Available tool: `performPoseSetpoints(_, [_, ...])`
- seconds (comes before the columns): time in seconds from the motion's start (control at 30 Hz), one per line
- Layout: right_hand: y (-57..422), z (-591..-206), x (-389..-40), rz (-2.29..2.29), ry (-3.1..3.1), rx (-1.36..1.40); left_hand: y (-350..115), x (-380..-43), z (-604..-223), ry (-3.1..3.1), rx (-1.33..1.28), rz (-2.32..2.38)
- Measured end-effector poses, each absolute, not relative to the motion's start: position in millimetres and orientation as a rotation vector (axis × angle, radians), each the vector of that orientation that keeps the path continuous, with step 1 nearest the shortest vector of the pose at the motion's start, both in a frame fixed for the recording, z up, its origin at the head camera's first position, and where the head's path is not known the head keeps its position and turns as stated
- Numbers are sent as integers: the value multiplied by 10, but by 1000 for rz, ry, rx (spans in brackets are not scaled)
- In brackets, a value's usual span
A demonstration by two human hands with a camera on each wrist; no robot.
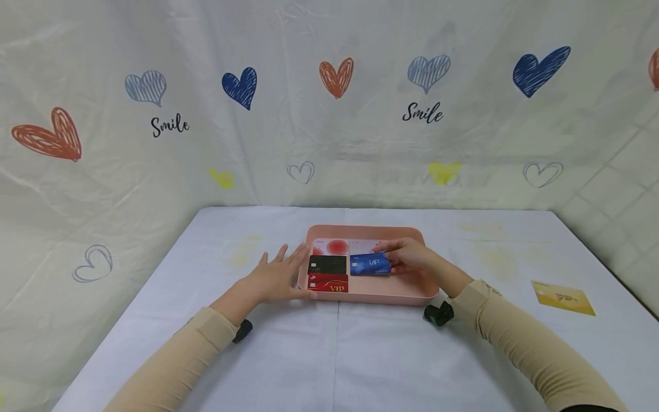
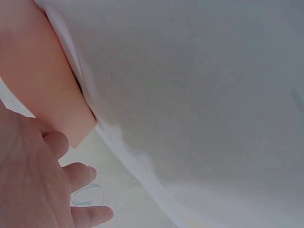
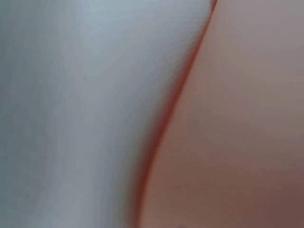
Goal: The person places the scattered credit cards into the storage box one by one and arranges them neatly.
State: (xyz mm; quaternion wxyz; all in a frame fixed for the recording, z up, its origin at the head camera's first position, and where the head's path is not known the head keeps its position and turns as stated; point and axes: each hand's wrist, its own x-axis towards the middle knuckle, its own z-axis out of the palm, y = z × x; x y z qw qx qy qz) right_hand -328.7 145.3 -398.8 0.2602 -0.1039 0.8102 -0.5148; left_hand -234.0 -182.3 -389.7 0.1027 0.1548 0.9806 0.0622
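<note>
A shallow pink tray (image 1: 386,298) lies on the white table. My left hand (image 1: 275,280) rests against its left side with the fingers spread; in the left wrist view that hand (image 2: 31,173) touches the tray's outer wall (image 2: 45,71). Inside, on the left, are a black VIP card (image 1: 327,264), a red VIP card (image 1: 328,283) below it, and a pale card with red circles (image 1: 337,247) above. My right hand (image 1: 412,256) pinches the right end of a blue VIP card (image 1: 369,264), beside the black one. Its fingers partly cover another pale card (image 1: 360,246) behind.
A gold card (image 1: 563,297) lies on the table to the right of the tray. Dark camera mounts (image 1: 439,313) show beneath both wrists. A white curtain with printed hearts (image 1: 337,77) hangs behind the table. The right wrist view is mostly blurred.
</note>
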Motion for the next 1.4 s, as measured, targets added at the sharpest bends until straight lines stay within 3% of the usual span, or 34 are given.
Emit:
performPoseSetpoints(0.53, [1478,-3938,-3278,-1107,2355,-554,-1814,-2340,-3873,2887,439,171])
performPoseSetpoints(1.4, [1377,-3906,-3115,-871,2604,-715,-1826,-2351,-3891,2887,455,180])
